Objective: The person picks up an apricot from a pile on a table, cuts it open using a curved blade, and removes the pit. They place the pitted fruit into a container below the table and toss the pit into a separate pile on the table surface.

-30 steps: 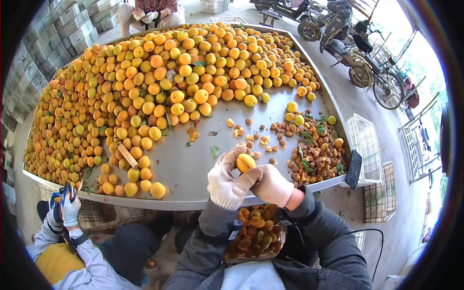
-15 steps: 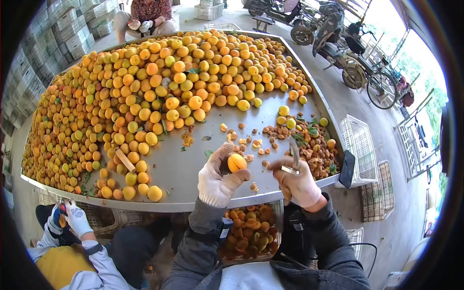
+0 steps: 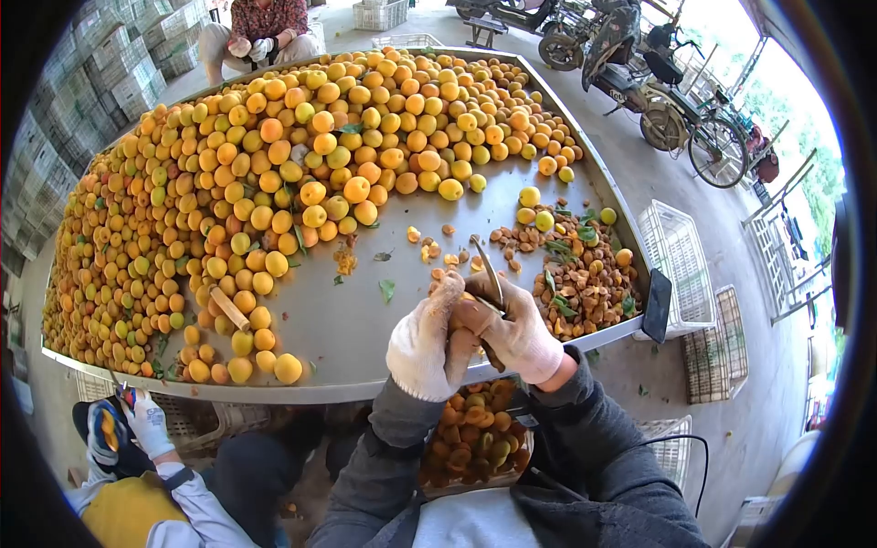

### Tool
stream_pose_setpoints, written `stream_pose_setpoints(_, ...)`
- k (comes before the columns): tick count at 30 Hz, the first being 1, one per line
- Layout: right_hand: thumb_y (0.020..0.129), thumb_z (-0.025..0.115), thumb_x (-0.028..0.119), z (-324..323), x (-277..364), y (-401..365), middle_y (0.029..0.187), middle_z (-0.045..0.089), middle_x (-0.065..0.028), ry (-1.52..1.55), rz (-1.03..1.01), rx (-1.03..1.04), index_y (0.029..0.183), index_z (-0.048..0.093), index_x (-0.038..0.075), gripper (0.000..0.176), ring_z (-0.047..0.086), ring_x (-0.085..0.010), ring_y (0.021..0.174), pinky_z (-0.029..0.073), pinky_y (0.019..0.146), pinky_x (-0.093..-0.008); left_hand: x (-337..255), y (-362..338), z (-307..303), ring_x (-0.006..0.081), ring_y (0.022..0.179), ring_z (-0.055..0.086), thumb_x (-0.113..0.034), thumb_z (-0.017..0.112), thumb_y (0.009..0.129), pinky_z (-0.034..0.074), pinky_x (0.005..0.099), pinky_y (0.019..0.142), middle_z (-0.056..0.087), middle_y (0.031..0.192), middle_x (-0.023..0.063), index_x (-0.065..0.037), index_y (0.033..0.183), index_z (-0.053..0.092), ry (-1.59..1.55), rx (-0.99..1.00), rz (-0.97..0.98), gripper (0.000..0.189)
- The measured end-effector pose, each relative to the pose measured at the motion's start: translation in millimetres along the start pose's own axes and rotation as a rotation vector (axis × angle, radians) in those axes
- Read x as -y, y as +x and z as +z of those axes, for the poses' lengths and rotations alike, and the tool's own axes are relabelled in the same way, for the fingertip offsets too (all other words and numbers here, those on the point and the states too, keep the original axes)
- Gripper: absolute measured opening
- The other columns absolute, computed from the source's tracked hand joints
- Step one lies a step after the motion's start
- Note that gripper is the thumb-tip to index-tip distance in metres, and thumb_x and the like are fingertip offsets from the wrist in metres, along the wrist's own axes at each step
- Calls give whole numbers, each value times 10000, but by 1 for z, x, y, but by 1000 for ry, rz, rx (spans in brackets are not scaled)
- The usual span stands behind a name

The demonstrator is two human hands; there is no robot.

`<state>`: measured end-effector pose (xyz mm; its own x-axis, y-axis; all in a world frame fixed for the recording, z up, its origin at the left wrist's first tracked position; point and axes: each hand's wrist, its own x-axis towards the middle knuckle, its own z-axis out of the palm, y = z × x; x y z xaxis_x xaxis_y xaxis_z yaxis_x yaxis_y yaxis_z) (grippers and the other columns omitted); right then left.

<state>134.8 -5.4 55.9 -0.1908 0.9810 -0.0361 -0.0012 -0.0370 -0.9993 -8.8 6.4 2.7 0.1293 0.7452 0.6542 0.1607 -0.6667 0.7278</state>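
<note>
- Presently both gloved hands are meeting just above the table's near edge. The left hand (image 3: 422, 345) is closing around an apricot (image 3: 459, 321), which is mostly hidden between the gloves, so I am judging it from a sliver of orange.
- The right hand (image 3: 521, 336) is gripping a knife (image 3: 490, 270) tightly, with the blade pointing up toward the far edge.
- To cut well, I think, the left fingers should be staying out of the blade's line. The fruit should be turning against the edge rather than the knife sawing through it.
- The metal table (image 3: 320, 391) is carrying a fruit heap (image 3: 274, 173) across its far and left parts. Loose pits (image 3: 585, 297) and leaves are lying by the near right corner.
- A crate of halves (image 3: 475, 438) is sitting below the near edge.
- A co-worker's gloved hand (image 3: 146, 425) is working beyond the near left corner, and another person (image 3: 260, 23) is sitting past the far edge.
- Motorbikes (image 3: 658, 91) and white crates (image 3: 676, 260) are standing on the concrete beyond the right edge.
</note>
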Motion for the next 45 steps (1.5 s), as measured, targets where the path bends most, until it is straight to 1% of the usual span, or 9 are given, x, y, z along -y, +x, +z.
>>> stream_pose_setpoints(17, 933, 611, 200, 32, -20, 11, 696, 603, -107, -284, -91, -184, 974, 621, -29, 233, 549, -123, 647, 473, 606, -292, -3, -6, 4, 165, 870, 638, -302, 406, 1038, 508, 281, 806, 686, 985, 131, 47, 1094, 631, -142, -267, -383, 419)
stream_pose_setpoints(24, 930, 608, 135, 31, -16, 8, 728, 653, -96, -218, -73, -146, 995, 618, -38, 185, 603, -130, 655, 516, 645, -281, 7, -6, -2, 153, 860, 618, -347, 378, 1044, 521, 274, 787, 647, 974, 98, 29, 1088, 619, -504, -336, -697, 449)
stream_pose_setpoints(26, 944, 596, 133, 29, -8, 4, 821, 674, -49, -197, -40, -44, 1071, 620, -35, 212, 627, -130, 695, 535, 690, -280, 17, -10, 1, 181, 868, 635, -340, 381, 1041, 536, 294, 790, 642, 969, 98, 15, 1107, 603, -957, -330, -863, 424)
stream_pose_setpoints(32, 952, 521, 126, -5, 2, -3, 769, 619, -21, 81, 202, -68, 1155, 637, -11, 271, 472, -37, 457, 357, 397, -181, 2, -6, -18, 135, 699, 555, -336, 409, 1024, 517, 305, 593, 581, 790, 63, -27, 1054, 593, -960, -302, -977, 361)
stream_pose_setpoints(34, 951, 520, 122, -18, 12, -8, 769, 628, -29, 88, 216, -99, 1171, 643, -4, 281, 462, -40, 427, 347, 379, -182, 0, -4, -27, 122, 653, 499, -364, 427, 1015, 502, 331, 556, 522, 701, 57, -49, 1040, 595, -1019, -143, -799, 358)
stream_pose_setpoints(35, 954, 530, 133, -24, 8, -7, 778, 636, -37, 51, 185, -69, 1174, 646, 0, 282, 470, -40, 427, 357, 381, -184, 14, -9, -29, 153, 794, 574, -399, 432, 1011, 523, 353, 674, 594, 846, 100, -51, 1033, 600, -1112, 62, -725, 387)
stream_pose_setpoints(38, 954, 545, 147, -26, 26, -9, 801, 648, -42, -35, 243, -12, 1164, 654, 9, 274, 473, -35, 424, 352, 373, -184, 19, -15, -13, 245, 965, 577, -302, 457, 999, 518, 382, 844, 608, 1125, 167, -30, 927, 553, -785, 57, -505, 298)
stream_pose_setpoints(39, 948, 572, 162, -25, 29, -8, 834, 663, -35, -5, 283, 22, 1177, 651, 16, 283, 553, -60, 508, 430, 451, -199, 34, -21, -6, 231, 1088, 560, -329, 454, 1007, 461, 381, 960, 562, 1267, 136, -42, 1027, 576, -1047, -20, -826, 313)
stream_pose_setpoints(45, 897, 652, 130, -3, -8, 18, 965, 694, -99, -503, -122, -25, 1208, 633, 17, 331, 631, -159, 808, 518, 745, -282, 16, -15, 11, 241, 1101, 595, -404, 420, 1021, 518, 437, 925, 577, 1230, 110, -58, 1268, 517, -1325, -92, -945, 436)
